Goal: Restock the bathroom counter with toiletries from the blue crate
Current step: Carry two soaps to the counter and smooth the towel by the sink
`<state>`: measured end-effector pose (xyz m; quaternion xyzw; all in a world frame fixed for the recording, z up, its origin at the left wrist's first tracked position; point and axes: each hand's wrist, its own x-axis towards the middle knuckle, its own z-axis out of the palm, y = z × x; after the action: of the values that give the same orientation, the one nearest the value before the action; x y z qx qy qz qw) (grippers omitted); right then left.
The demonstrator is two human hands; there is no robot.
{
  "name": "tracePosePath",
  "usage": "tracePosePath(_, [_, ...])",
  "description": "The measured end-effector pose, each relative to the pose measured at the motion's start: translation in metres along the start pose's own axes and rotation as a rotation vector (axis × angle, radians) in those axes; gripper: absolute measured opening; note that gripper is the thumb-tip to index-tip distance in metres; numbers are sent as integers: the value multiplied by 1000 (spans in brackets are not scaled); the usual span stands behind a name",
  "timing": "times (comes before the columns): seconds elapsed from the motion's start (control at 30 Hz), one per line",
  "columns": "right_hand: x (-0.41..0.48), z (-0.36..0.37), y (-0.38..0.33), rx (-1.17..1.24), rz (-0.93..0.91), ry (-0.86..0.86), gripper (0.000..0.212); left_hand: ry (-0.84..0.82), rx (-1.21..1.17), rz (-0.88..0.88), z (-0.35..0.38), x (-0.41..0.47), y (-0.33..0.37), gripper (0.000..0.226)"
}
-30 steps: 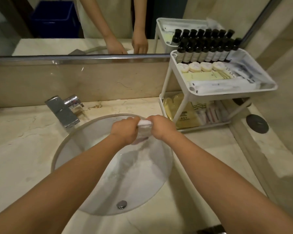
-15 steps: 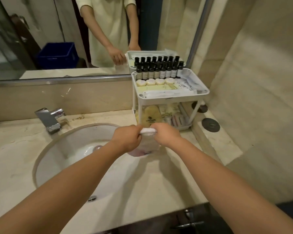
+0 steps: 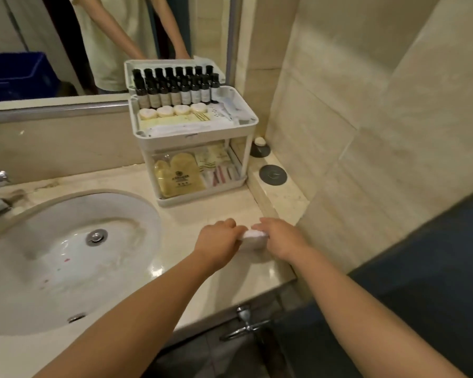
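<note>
Two hands, left and right, each grip one white cloth on the counter, in front of the rack. The rack's top tier holds eight bottles and four soaps.

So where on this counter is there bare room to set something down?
Bare counter lies between the sink and the toiletry rack, down to the left hand and right hand gripping a white item. The side ledge is free before its nearer dark disc. The rack's top tray is packed.
</note>
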<state>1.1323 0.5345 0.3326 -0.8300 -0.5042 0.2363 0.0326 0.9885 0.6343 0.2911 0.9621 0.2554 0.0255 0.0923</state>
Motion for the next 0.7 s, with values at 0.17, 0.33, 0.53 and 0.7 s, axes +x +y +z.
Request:
tracePosePath(0.17, [-14,34,19,-138,-53,-165,55,-137,7,24,34,-18,19,32])
tracePosePath(0.33, [-19,53,29,-188,-40,-314,38,-311,-4,69,47,-25,23,36])
tracePosePath(0.53, [-11,56,30,-26,-4,-196,29,-235,-49,24,45,-19,22,38])
tracePosePath(0.7, [-7,82,38,-47,1,-292,68,-413,35,84,61,-24,15,65])
